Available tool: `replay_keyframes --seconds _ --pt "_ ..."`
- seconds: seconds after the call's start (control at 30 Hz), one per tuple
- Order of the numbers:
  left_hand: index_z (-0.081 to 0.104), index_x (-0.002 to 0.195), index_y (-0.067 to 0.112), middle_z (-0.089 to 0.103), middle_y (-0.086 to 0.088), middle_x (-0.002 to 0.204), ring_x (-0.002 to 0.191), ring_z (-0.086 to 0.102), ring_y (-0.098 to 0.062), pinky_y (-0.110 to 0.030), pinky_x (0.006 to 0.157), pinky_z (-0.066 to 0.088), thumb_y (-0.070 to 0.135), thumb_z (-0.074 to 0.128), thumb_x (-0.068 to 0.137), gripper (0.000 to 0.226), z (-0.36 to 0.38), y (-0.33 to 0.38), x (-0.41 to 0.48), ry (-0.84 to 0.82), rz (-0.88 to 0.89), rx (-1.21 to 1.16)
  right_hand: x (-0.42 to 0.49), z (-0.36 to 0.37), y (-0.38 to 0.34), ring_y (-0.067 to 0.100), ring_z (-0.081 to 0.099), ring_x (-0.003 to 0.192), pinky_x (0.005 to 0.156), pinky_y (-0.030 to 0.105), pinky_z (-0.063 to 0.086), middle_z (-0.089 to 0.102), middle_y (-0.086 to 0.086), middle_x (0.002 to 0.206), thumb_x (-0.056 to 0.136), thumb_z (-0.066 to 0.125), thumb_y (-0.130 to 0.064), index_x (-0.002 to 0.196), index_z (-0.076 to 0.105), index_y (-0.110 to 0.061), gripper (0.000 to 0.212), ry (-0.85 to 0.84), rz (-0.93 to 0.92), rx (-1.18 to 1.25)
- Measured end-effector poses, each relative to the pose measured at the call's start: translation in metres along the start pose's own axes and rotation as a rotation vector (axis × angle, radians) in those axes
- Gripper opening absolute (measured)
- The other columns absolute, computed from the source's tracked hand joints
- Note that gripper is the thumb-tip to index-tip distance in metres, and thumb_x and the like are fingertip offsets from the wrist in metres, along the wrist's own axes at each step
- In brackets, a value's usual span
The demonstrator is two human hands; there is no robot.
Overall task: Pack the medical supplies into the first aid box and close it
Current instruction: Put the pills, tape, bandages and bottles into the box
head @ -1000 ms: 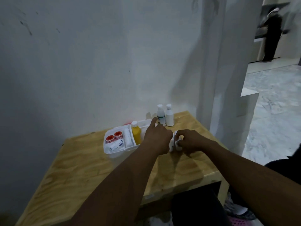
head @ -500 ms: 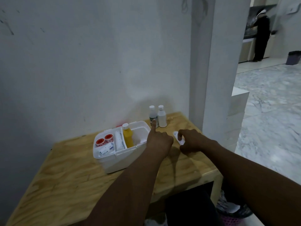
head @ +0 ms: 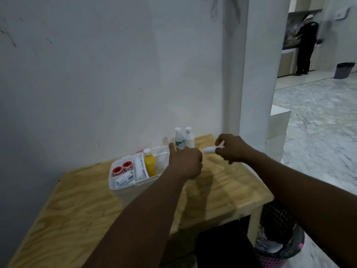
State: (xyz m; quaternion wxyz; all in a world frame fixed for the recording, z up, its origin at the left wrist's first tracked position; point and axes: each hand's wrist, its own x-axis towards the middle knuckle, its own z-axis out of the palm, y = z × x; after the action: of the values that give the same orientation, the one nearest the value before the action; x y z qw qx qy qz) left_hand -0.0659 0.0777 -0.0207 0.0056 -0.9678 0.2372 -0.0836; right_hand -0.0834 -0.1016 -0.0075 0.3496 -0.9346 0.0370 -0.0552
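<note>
One small white roll (head: 209, 150), likely light and soft, is pinched by its end in the right hand (head: 234, 149) over the table's (head: 77, 200) far edge, beside the first aid box (head: 125, 192); whether the left hand (head: 185, 164) holds anything is unclear.

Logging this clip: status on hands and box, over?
Right hand pinches small white tube. Left hand by first aid box, grip unclear. Box open, two white bottles outside.

Domestic interior: plywood table (head: 77, 206) against plain white wall (head: 96, 74), marble floor (head: 318, 117), kitchen counter (head: 287, 47) beyond the doorway.
</note>
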Motion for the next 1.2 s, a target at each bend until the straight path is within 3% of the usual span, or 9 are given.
replay_keyframes --seconds 0.13,0.27,0.37,0.47,0.6,0.73,0.9,1.07,1.2 --pt "0.077 0.094 0.038 0.074 0.005 0.110 0.115 0.062 -0.024 -0.056 0.111 0.034 0.050 0.065 0.084 0.020 -0.034 -0.016 0.008 0.011 -0.102 -0.326 0.006 -0.024 -0.021 0.021 0.065 0.055 0.049 0.029 0.056 0.067 0.010 0.088 0.084 0.069 -0.033 0.099 0.063 -0.011 0.027 0.085 -0.056 -0.015" --pt "0.079 0.078 0.035 0.080 0.007 0.081 0.084 0.074 -0.010 -0.033 0.087 0.056 0.044 0.073 0.078 0.010 -0.077 -0.052 0.011 0.023 -0.109 -0.591 0.015 -0.042 -0.055 0.016 0.062 0.046 0.043 0.021 0.052 0.072 0.009 0.086 0.087 0.056 -0.021 0.092 0.072 -0.013 0.019 0.200 -0.176 -0.055" --pt "0.081 0.095 0.016 0.080 -0.003 0.080 0.076 0.076 -0.015 -0.028 0.074 0.059 0.026 0.075 0.088 0.013 -0.111 -0.082 0.004 -0.011 -0.122 -0.678 0.021 -0.046 -0.086 0.017 0.061 0.051 0.047 0.023 0.052 0.069 0.007 0.089 0.087 0.059 -0.023 0.096 0.071 -0.012 0.019 0.189 -0.256 -0.040" --pt "0.079 0.100 0.006 0.080 -0.006 0.083 0.074 0.076 -0.013 -0.028 0.069 0.060 0.020 0.074 0.090 0.017 -0.128 -0.112 -0.009 -0.058 -0.143 -0.664 0.026 -0.032 -0.118 0.021 0.059 0.076 0.063 0.030 0.047 0.061 0.004 0.098 0.080 0.067 -0.030 0.101 0.064 -0.014 0.026 0.151 -0.329 -0.114" --pt "0.077 0.103 0.007 0.078 -0.002 0.082 0.066 0.071 -0.005 -0.020 0.057 0.051 0.017 0.072 0.093 0.015 -0.116 -0.137 -0.030 -0.161 -0.186 -0.605 0.018 0.007 -0.145 0.020 0.058 0.087 0.071 0.030 0.046 0.060 -0.001 0.096 0.074 0.071 -0.031 0.095 0.062 -0.019 0.026 0.058 -0.401 -0.204" --pt "0.079 0.104 0.011 0.081 -0.004 0.087 0.074 0.073 -0.012 -0.022 0.061 0.053 0.021 0.073 0.091 0.018 -0.089 -0.150 -0.040 -0.249 -0.200 -0.589 0.005 0.045 -0.149 0.020 0.056 0.088 0.073 0.031 0.047 0.057 -0.003 0.093 0.076 0.071 -0.026 0.097 0.065 -0.019 0.023 -0.043 -0.426 -0.270" --pt "0.079 0.102 0.017 0.082 -0.004 0.089 0.044 0.058 0.001 -0.022 0.058 0.047 0.024 0.072 0.092 0.013 -0.074 -0.145 -0.040 -0.351 -0.172 -0.566 0.004 0.074 -0.136 0.023 0.059 0.097 0.082 0.037 0.053 0.062 0.003 0.107 0.077 0.071 -0.023 0.101 0.061 -0.021 0.026 -0.138 -0.388 -0.348" --pt "0.079 0.101 0.023 0.082 0.003 0.085 0.049 0.050 -0.008 -0.022 0.050 0.038 0.028 0.072 0.092 0.013 -0.068 -0.136 -0.034 -0.437 -0.174 -0.514 0.006 0.080 -0.127 0.019 0.055 0.091 0.080 0.034 0.052 0.059 0.002 0.106 0.078 0.073 -0.018 0.103 0.063 -0.019 0.027 -0.199 -0.374 -0.374" --pt "0.080 0.098 0.031 0.081 0.003 0.091 0.071 0.062 -0.016 -0.034 0.068 0.053 0.030 0.074 0.089 0.011 -0.056 -0.137 -0.030 -0.435 -0.173 -0.468 0.007 0.079 -0.125 0.021 0.060 0.095 0.084 0.033 0.053 0.062 0.002 0.102 0.080 0.072 -0.018 0.106 0.066 -0.014 0.027 -0.238 -0.366 -0.340"
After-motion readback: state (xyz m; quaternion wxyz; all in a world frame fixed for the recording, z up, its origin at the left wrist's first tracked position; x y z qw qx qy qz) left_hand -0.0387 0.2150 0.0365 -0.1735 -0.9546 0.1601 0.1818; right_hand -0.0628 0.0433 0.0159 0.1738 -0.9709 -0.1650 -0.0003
